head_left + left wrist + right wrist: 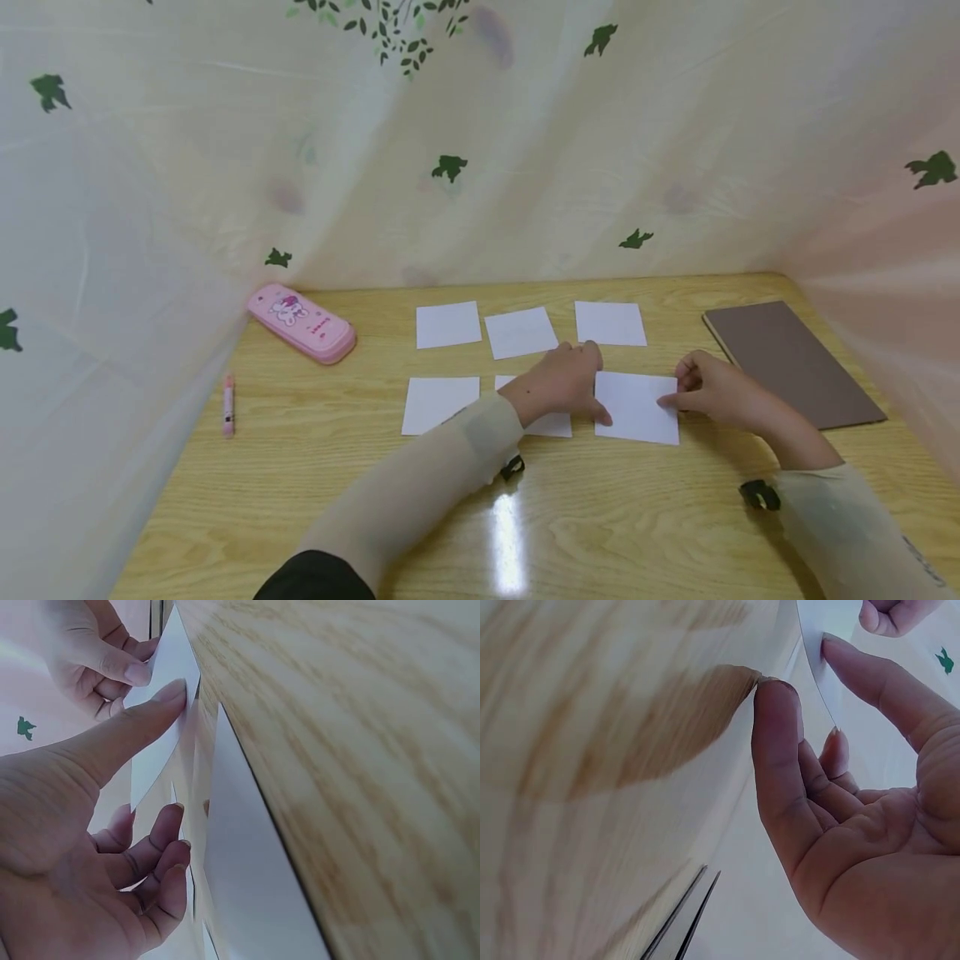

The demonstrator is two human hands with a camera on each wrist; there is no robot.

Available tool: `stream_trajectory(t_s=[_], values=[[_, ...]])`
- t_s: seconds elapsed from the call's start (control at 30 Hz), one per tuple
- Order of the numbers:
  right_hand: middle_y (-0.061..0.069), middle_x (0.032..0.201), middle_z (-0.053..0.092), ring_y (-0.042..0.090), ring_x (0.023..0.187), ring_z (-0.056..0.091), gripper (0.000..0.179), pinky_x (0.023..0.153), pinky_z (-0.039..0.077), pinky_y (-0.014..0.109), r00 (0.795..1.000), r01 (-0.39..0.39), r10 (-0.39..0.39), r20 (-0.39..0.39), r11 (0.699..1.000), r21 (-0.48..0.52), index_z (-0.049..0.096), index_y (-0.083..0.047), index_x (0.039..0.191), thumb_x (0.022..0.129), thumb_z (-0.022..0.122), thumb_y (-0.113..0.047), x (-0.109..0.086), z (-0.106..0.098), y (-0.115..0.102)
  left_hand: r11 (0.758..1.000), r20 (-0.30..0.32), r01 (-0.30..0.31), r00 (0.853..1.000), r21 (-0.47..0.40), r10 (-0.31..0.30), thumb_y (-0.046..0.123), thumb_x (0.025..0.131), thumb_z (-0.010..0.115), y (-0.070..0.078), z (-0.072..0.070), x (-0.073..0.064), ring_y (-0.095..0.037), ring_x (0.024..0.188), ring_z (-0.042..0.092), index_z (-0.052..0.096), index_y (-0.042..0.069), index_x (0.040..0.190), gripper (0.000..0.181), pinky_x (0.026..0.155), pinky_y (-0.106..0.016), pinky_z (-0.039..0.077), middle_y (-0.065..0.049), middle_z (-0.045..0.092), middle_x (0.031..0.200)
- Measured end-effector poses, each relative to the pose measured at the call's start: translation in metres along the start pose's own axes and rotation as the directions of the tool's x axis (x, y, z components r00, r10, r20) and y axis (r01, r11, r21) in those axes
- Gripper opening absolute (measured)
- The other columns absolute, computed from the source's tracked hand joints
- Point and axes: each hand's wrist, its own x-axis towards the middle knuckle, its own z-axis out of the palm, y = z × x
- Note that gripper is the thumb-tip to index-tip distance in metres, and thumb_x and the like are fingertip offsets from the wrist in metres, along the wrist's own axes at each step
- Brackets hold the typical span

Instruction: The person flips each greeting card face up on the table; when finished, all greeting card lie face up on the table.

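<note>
Thumbs of left hand [564,379], right hand [716,387] press paper square [637,407].

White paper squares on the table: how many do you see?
6. Back row: left, middle, right. Front row: left, middle mostly under the left hand, right held between both hands.

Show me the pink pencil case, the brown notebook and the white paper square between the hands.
pink pencil case [302,323]: head view, middle of its lid.
brown notebook [793,362]: head view, centre of its cover.
white paper square [637,406]: head view, its bare middle.
</note>
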Motion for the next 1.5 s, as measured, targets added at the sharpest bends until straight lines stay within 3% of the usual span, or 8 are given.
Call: stream_trajectory(t_s=[0.2,0.4,0.7,0.9,1.2,1.33,1.5], values=[[0.011,0.101,0.062,0.018,0.086,0.064,0.051,0.066,0.053,0.026,1.0,0.0,0.0,0.006,0.999,0.036,0.046,0.003,0.118,0.097,0.08,-0.028,-0.001,0.0,0.0,0.999,-0.012,-0.003,1.0,-0.035,0.002,0.051,0.08,0.093,0.0,0.0,0.0,-0.016,0.106,0.058,0.053,0.011,0.13,0.075,0.091,-0.025,0.054,0.004,0.066,0.103],[0.013,0.101,0.062,0.019,0.085,0.069,0.043,0.07,0.061,0.028,1.0,0.015,-0.016,0.008,0.993,0.116,0.041,0.006,0.121,0.102,0.073,-0.017,-0.002,0.002,-0.002,0.989,0.011,-0.032,0.999,-0.144,0.034,0.04,0.088,0.089,-0.004,-0.001,0.0,-0.012,0.08,0.059,0.044,0.012,0.131,0.068,0.077,-0.021,0.049,0.005,0.064,0.091],[0.012,0.096,0.065,0.018,0.081,0.071,0.04,0.07,0.063,0.029,0.999,0.05,-0.048,-0.019,0.988,0.149,0.036,0.007,0.125,0.107,0.065,-0.013,0.002,0.003,0.0,0.953,0.017,-0.038,0.999,-0.302,0.045,0.025,0.102,0.075,-0.008,-0.002,-0.002,-0.01,0.071,0.052,0.035,0.013,0.137,0.055,0.064,-0.02,0.044,0.002,0.06,0.102],[0.017,0.097,0.065,0.019,0.081,0.073,0.039,0.072,0.066,0.032,0.995,0.091,-0.08,-0.068,0.98,0.175,0.035,0.008,0.125,0.107,0.064,-0.011,0.002,0.003,-0.005,0.928,-0.066,-0.091,0.995,-0.362,0.072,0.014,0.106,0.065,-0.01,-0.005,-0.005,-0.009,0.072,0.049,0.037,0.009,0.138,0.043,0.064,-0.017,0.043,0.0,0.054,0.104],[0.025,0.11,0.062,0.019,0.083,0.074,0.037,0.076,0.067,0.034,0.986,0.121,-0.093,-0.135,0.969,0.214,0.035,0.009,0.127,0.108,0.061,-0.009,0.0,-0.002,-0.013,0.907,-0.2,-0.192,0.972,-0.376,0.123,0.007,0.108,0.057,-0.011,-0.011,-0.008,-0.01,0.082,0.051,0.038,0.006,0.137,0.035,0.069,-0.016,0.044,-0.004,0.053,0.108],[0.027,0.117,0.055,0.016,0.087,0.074,0.036,0.075,0.067,0.034,0.979,0.137,-0.104,-0.175,0.971,0.195,0.035,0.01,0.127,0.109,0.059,-0.01,-0.002,-0.004,-0.016,0.902,-0.248,-0.23,0.958,-0.366,0.144,0.008,0.109,0.056,-0.01,-0.015,-0.011,-0.012,0.087,0.053,0.039,0.007,0.137,0.033,0.072,-0.017,0.045,-0.005,0.054,0.112],[0.032,0.118,0.06,0.008,0.088,0.073,0.034,0.074,0.067,0.033,0.964,0.163,-0.114,-0.24,0.967,0.196,0.037,0.009,0.126,0.11,0.058,-0.011,-0.004,-0.003,-0.023,0.905,-0.285,-0.246,0.947,-0.347,0.148,0.01,0.11,0.055,-0.008,-0.019,-0.014,-0.012,0.09,0.057,0.04,0.01,0.146,0.039,0.072,-0.016,0.048,-0.003,0.056,0.115]])
